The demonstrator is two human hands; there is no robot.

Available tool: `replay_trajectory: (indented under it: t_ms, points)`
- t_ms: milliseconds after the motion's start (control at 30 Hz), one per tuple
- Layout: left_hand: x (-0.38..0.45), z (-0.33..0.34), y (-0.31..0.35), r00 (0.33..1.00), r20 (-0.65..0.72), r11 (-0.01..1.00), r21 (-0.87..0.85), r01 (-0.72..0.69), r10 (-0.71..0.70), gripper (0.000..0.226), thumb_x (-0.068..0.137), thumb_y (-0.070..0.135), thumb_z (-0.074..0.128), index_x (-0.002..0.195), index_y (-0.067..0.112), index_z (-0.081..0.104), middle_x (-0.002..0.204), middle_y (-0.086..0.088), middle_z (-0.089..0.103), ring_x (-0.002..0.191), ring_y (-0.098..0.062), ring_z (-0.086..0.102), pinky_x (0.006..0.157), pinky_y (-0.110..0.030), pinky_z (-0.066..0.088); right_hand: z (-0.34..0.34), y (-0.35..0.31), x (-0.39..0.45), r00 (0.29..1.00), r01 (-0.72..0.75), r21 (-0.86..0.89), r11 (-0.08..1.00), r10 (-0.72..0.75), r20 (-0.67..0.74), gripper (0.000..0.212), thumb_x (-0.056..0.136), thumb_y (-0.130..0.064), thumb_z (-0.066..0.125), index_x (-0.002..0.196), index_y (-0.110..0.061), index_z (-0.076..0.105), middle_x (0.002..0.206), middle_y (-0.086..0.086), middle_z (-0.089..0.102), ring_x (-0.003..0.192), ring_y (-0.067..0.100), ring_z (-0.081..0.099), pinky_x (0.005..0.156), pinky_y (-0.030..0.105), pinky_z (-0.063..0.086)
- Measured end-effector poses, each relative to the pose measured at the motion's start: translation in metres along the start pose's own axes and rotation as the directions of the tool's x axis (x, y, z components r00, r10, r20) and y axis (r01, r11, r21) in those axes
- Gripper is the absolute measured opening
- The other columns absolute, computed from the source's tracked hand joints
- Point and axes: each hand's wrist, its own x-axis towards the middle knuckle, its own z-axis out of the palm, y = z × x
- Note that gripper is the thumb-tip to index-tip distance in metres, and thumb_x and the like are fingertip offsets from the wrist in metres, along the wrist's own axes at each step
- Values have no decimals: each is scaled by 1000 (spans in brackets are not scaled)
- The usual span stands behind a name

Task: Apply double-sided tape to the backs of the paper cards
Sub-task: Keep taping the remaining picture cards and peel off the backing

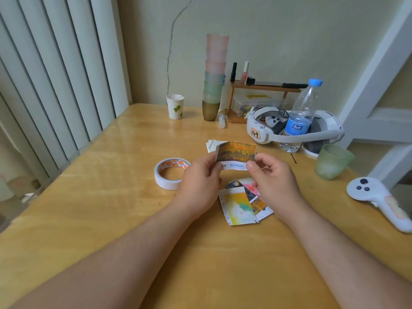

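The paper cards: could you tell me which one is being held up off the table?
The orange-and-dark printed card, pinched between left hand and right hand; the others lie on the table.

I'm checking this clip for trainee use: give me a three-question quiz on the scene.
1. True or false: the tape roll lies flat on the table, touched by neither hand.
2. Which holds the card? A) left hand only B) right hand only C) both hands
3. Fill in: the loose pile of cards lies on the table below the ____ hand.

Key
1. True: the roll lies left of the left hand, apart from it.
2. C: each hand pinches one end of the card, printed side facing the camera.
3. Right.
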Motion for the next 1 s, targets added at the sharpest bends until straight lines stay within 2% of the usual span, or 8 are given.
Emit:
replay_trajectory:
  t_ms: [267, 333, 400, 533, 700, 833, 900, 1000]
  points:
    - [-3, 2, -4, 1000, 4, 993, 113, -30, 30, 35, 107, 17, 50, 91, 44, 64, 72, 7, 63, 71, -17, 60, 70, -35, 51, -3, 10, 3, 997, -38, -34, 999, 35, -73, 13, 102, -13, 63, 94, -20, 72, 79, 2, 69, 65, 14, 59, 54, 15, 49]
    - [-3, 2, 0, 1000, -1, 997, 83, 1, -1, 33, 107, 20, 54, 108, 50, 68, 72, 5, 66, 70, -18, 62, 70, -33, 53, -4, 10, 5, 994, -70, -28, 997, 68, -80, 12, 101, -13, 65, 104, -21, 74, 84, 2, 74, 64, 9, 63, 57, 19, 51]
    - [0, 0, 5, 996, -25, 996, 25, 83, -83, 36, 104, 23, 63, 135, 41, 60, 78, 7, 72, 74, -17, 69, 77, -38, 60, -7, 7, 11, 992, -89, -7, 996, 88, -92, 20, 99, -12, 68, 112, -27, 69, 82, -2, 74, 61, 6, 65, 58, 25, 54]
    - [9, -11, 20, 980, -90, 983, -72, 170, -177, 29, 97, 22, 74, 106, 30, 47, 79, 1, 74, 65, -17, 69, 61, -37, 61, -14, 3, 29, 994, -84, -103, 991, 76, -75, 17, 94, -20, 75, 103, -27, 62, 79, -5, 75, 65, 15, 70, 69, 39, 59]
    - [38, -20, 28, 991, -35, 970, 203, 134, -130, 14, 98, 30, 70, 85, 27, 64, 72, 9, 72, 48, -6, 51, 47, -23, 42, -14, 4, 52, 998, -61, -208, 976, 58, -21, 11, 94, -23, 75, 87, -29, 71, 76, -2, 71, 70, 15, 69, 72, 36, 61]
    - [64, -19, 17, 994, -26, 826, 554, 102, -105, 6, 94, 40, 67, 92, 35, 70, 86, 16, 72, 78, -10, 66, 65, -32, 55, -11, 16, 75, 997, -66, -311, 948, 76, 22, 9, 94, -27, 74, 87, -32, 73, 79, -12, 70, 79, 11, 68, 75, 32, 56]
    - [73, -14, 6, 990, -24, 736, 666, 119, -139, 12, 96, 41, 63, 100, 37, 73, 94, 16, 72, 86, -15, 65, 66, -32, 52, -6, 23, 83, 995, -51, -393, 918, 82, 63, 7, 94, -29, 73, 91, -34, 75, 85, -18, 70, 85, 6, 66, 78, 27, 53]
    - [81, -5, -4, 995, -25, 618, 782, 81, -99, 18, 98, 38, 57, 105, 37, 74, 97, 11, 73, 91, -21, 64, 75, -34, 52, 3, 31, 89, 991, 17, -495, 868, 52, 125, 16, 96, -25, 70, 110, -25, 79, 98, -10, 74, 92, 8, 67, 82, 23, 51]
